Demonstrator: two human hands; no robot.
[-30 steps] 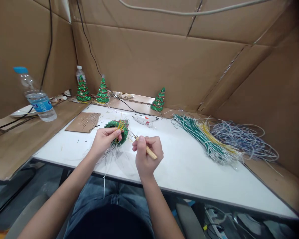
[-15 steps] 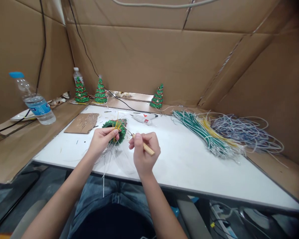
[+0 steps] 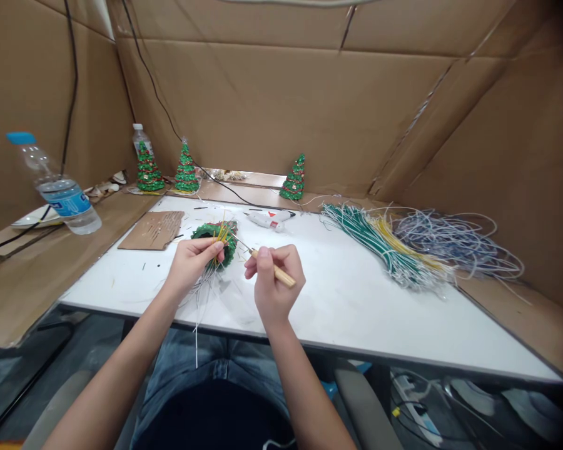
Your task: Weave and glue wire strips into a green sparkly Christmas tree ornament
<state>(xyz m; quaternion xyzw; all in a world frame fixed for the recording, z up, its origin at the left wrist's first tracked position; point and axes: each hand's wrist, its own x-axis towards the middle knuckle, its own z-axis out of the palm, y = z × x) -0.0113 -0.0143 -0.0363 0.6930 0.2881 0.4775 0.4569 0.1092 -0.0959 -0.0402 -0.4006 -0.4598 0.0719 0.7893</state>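
Observation:
My left hand (image 3: 197,257) pinches a small bundle of yellow wires (image 3: 222,234) between thumb and fingers. Right under it lies a green tinsel tree (image 3: 229,250) with reddish bits, on its side with its hollow base towards me. Thin white strands (image 3: 205,284) trail from below the bundle towards the table's front edge. My right hand (image 3: 278,275) is closed round the wooden handle of an awl (image 3: 284,275). Its thin metal shaft points left, towards the yellow wires; whether the tip touches them I cannot tell.
A hot glue gun (image 3: 267,220) lies behind the tree, a cardboard piece (image 3: 152,230) to the left. Bundled green wires (image 3: 363,237), yellow wires (image 3: 394,240) and tangled clear-white strands (image 3: 450,240) lie right. Finished tinsel trees (image 3: 293,178) stand at the back. A water bottle (image 3: 70,200) stands left.
My right hand has drawn slightly right with the awl, so its tip sits a little farther from the left fingers. My left hand keeps its pinch. The whole view has shifted slightly.

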